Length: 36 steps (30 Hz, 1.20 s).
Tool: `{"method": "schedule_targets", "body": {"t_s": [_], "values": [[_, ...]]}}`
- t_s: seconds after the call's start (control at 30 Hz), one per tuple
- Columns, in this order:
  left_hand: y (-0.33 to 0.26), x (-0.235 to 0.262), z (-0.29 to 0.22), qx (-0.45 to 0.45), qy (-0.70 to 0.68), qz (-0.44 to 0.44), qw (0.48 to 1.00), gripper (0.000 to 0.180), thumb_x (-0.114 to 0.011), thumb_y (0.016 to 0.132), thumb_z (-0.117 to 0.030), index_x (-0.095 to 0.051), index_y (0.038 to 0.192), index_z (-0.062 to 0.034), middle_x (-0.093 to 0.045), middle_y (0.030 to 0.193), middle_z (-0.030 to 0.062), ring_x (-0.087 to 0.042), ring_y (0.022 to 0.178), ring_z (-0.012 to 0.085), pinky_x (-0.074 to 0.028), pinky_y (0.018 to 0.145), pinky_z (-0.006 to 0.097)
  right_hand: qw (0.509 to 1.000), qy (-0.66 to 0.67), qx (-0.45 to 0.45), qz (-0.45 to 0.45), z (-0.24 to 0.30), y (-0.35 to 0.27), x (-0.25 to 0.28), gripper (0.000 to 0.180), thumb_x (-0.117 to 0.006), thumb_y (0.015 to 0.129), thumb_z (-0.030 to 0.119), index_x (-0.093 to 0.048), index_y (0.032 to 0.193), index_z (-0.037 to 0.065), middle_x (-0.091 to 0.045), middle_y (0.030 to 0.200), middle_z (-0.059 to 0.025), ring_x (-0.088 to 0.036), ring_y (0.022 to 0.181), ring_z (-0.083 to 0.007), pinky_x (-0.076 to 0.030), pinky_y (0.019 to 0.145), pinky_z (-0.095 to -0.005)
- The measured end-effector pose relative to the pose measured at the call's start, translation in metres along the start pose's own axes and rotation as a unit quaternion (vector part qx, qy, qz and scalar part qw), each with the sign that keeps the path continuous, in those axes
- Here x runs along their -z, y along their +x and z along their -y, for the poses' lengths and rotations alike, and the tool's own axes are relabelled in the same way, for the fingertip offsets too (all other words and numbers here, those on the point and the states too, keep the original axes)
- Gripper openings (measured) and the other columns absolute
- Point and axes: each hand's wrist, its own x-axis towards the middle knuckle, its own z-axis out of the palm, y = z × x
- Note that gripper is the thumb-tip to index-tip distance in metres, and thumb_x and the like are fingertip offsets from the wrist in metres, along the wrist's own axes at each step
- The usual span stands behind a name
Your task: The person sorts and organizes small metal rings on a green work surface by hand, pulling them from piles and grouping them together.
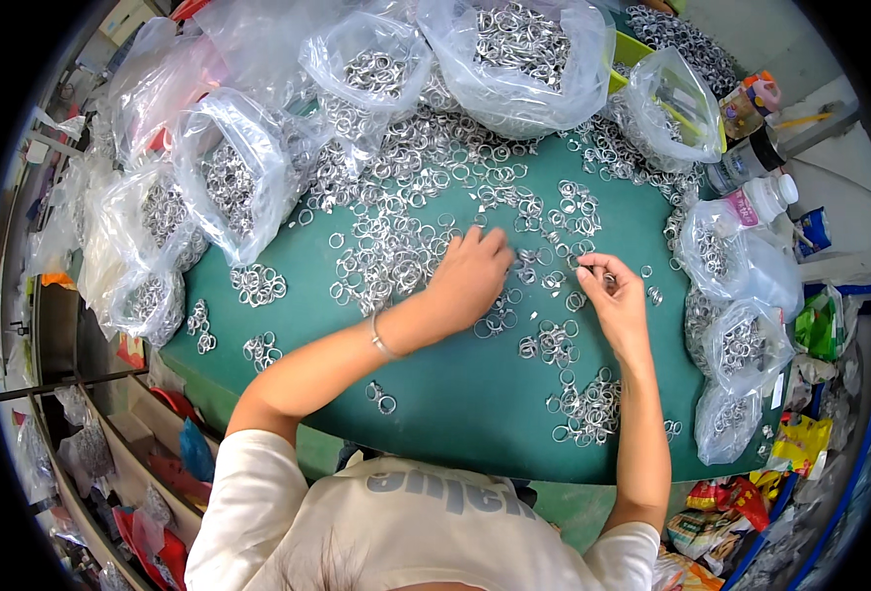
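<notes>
A: What lies along the left side?

B: Clear plastic bags (229, 177) full of small metal rings sit along the left and back edges of a green surface (455, 394). A few small clusters of rings (258, 284) lie apart on the green near those bags.

A: And in the middle?

B: A wide heap of loose rings (396, 246) spreads over the surface. The left hand (470, 276), a thin bracelet (381, 340) on its wrist, rests palm down on the right edge of that heap, fingers loosely together and reaching forward onto the rings. I cannot tell if it grips any.

A: What about the right hand?

B: The right hand (613, 295) is just right of the left, near it but not touching. Its thumb and fingertips are pressed together, pinching a small ring (608, 281) held just above the surface. Below it another cluster of rings (583, 404) lies near the front edge.

A: And farther right?

B: More ring-filled bags (741, 345) line the right edge, and behind them stand two plastic bottles (751, 177). Coloured packets (800, 443) lie lower down, off the surface
</notes>
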Motion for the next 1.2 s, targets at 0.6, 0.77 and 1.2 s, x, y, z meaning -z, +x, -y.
{"method": "schedule_targets", "body": {"t_s": [0.6,0.77,1.2], "values": [[-0.028,0.051,0.015,0.241,-0.533,0.07,0.808,0.02,-0.054,0.093,-0.01,-0.058,0.111,-0.0023,-0.057,0.082,-0.0038,-0.048,0.071,0.003,-0.042,0.063,0.021,0.95,-0.242,0.196,0.011,-0.008,0.014,-0.019,0.008,-0.065,0.079,0.004,-0.063,0.086,0.0,-0.053,0.075,-0.0101,-0.051,0.064,-0.0217,-0.039,0.063,-0.0341],[-0.03,0.047,0.009,0.193,-0.491,0.062,0.847,0.022,-0.056,0.091,-0.006,-0.061,0.112,-0.0025,-0.058,0.088,-0.0017,-0.049,0.072,0.0042,-0.042,0.062,0.021,0.977,-0.172,0.105,0.069,0.002,-0.015,0.006,0.007,-0.065,0.079,0.002,-0.064,0.084,-0.003,-0.051,0.065,-0.0061,-0.044,0.053,-0.0134,-0.036,0.05,-0.0288],[-0.038,0.041,-0.006,0.167,-0.382,0.046,0.908,0.019,-0.053,0.087,0.004,-0.063,0.103,-0.0006,-0.058,0.089,0.0017,-0.053,0.068,0.0058,-0.044,0.061,0.021,0.912,-0.334,0.11,-0.211,-0.041,-0.037,0.087,0.009,-0.059,0.079,-0.003,-0.063,0.088,-0.003,-0.052,0.068,-0.0132,-0.05,0.059,-0.024,-0.041,0.058,-0.0372]]}}
